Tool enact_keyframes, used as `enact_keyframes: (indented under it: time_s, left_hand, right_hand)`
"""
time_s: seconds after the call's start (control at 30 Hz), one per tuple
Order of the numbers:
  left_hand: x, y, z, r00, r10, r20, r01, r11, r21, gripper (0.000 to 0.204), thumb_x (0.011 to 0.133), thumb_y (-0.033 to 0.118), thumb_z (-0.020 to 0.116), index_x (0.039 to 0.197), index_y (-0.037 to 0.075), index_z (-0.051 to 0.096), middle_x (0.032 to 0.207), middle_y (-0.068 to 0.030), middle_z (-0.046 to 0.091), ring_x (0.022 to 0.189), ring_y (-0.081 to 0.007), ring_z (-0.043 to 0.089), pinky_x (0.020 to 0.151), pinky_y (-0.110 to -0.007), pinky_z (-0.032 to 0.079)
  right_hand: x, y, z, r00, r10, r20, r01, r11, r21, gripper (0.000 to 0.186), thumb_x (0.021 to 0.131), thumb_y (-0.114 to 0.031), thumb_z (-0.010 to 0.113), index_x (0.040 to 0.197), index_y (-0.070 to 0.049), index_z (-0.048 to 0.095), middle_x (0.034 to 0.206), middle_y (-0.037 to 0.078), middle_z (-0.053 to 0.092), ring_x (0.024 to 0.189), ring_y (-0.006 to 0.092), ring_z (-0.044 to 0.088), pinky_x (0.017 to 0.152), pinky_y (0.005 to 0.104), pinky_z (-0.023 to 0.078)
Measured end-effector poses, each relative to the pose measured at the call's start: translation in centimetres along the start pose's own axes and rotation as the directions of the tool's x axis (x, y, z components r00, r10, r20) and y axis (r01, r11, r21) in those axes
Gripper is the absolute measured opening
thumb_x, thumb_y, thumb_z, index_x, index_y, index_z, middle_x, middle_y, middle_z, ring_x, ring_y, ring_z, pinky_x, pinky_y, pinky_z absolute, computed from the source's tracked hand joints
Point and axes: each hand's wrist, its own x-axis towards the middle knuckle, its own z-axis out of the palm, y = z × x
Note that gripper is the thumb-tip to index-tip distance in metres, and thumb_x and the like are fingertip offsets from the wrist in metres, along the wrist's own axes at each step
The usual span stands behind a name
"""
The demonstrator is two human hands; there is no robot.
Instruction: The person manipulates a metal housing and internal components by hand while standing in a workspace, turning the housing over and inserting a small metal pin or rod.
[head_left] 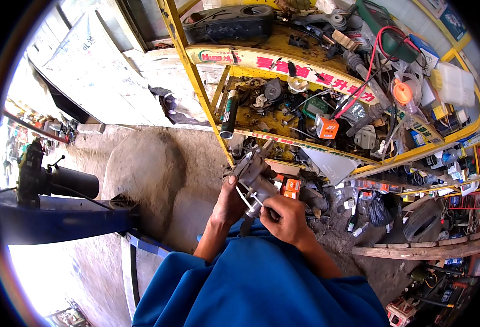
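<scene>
In front of my body, at the middle of the view, I hold a grey metal gun-shaped tool (256, 182) with a thin light lever or rod along one side. Its exact kind is not plain. My left hand (229, 204) is closed around its left side, with the thumb pointing up along it. My right hand (286, 218) has its fingers curled against the lower end by the rod; the fingertips are partly hidden. Just beyond the tool, at the shelf's edge, is a dark can with a green band (229, 114).
A yellow metal rack (305, 139) full of loose parts, cables and an orange box (327, 126) stands ahead and right. At left is a blue beam (65, 220) carrying a dark motor-like unit (73, 181). A tyre (422, 220) lies at far right.
</scene>
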Motion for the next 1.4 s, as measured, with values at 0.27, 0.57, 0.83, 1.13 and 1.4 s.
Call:
enact_keyframes:
  time_s: [0.27, 0.57, 0.83, 1.13, 1.4]
  left_hand:
    - [0.2, 0.4, 1.3, 0.995, 0.049, 0.092, -0.054, 0.997, 0.051, 0.091, 0.080, 0.060, 0.067, 0.140, -0.001, 0.041, 0.131, -0.0139, 0.054, 0.115, -0.0242, 0.057, 0.099, -0.038, 0.046]
    - [-0.2, 0.1, -0.5, 1.000, 0.023, 0.020, -0.022, 1.000, -0.016, 0.064, 0.087, 0.044, 0.064, 0.131, 0.001, 0.047, 0.102, -0.0036, 0.059, 0.085, -0.0104, 0.055, 0.073, -0.025, 0.046]
    - [-1.5, -2.2, -3.3, 0.980, 0.201, -0.001, -0.201, 0.979, 0.029, 0.049, 0.099, 0.048, 0.049, 0.113, 0.002, 0.061, 0.090, -0.0007, 0.062, 0.076, -0.0086, 0.053, 0.068, -0.025, 0.046]
    - [-6.7, -3.5, -1.9, 0.855, 0.409, -0.320, -0.383, 0.913, 0.144, 0.047, 0.092, 0.050, 0.059, 0.089, 0.003, 0.060, 0.075, 0.0036, 0.051, 0.066, -0.0055, 0.042, 0.053, -0.027, 0.033]
    - [-9.9, -7.2, -0.8, 0.660, 0.524, -0.538, -0.579, 0.811, 0.079, 0.031, 0.094, 0.033, 0.052, 0.079, 0.007, 0.060, 0.071, 0.0056, 0.049, 0.065, -0.0042, 0.040, 0.054, -0.026, 0.032]
  right_hand:
    - [0.6, -1.5, -1.1, 1.000, 0.011, 0.011, -0.014, 0.970, 0.242, 0.010, 0.079, -0.001, 0.069, 0.085, -0.002, 0.061, 0.081, 0.007, 0.058, 0.060, 0.0163, 0.055, 0.052, 0.0286, 0.042]
    - [2.4, -1.9, 0.3, 0.951, -0.309, 0.026, 0.287, 0.909, 0.302, 0.007, 0.081, -0.005, 0.064, 0.083, 0.000, 0.060, 0.105, 0.021, 0.065, 0.093, 0.0311, 0.067, 0.077, 0.0364, 0.054]
    - [2.5, -2.6, 1.9, 0.946, -0.288, 0.149, 0.195, 0.872, 0.450, 0.008, 0.082, -0.005, 0.059, 0.087, 0.001, 0.056, 0.094, 0.018, 0.065, 0.077, 0.0271, 0.066, 0.070, 0.0350, 0.054]
    - [2.7, -3.5, 3.7, 0.787, -0.487, 0.380, 0.234, 0.805, 0.546, 0.018, 0.085, -0.016, 0.057, 0.082, 0.001, 0.052, 0.089, 0.018, 0.059, 0.080, 0.0267, 0.058, 0.074, 0.0348, 0.048]
    - [2.4, -2.7, 5.1, 0.648, -0.499, 0.575, -0.143, 0.662, 0.735, 0.016, 0.090, -0.012, 0.061, 0.086, -0.001, 0.050, 0.092, 0.010, 0.057, 0.083, 0.0134, 0.053, 0.076, 0.0267, 0.045]
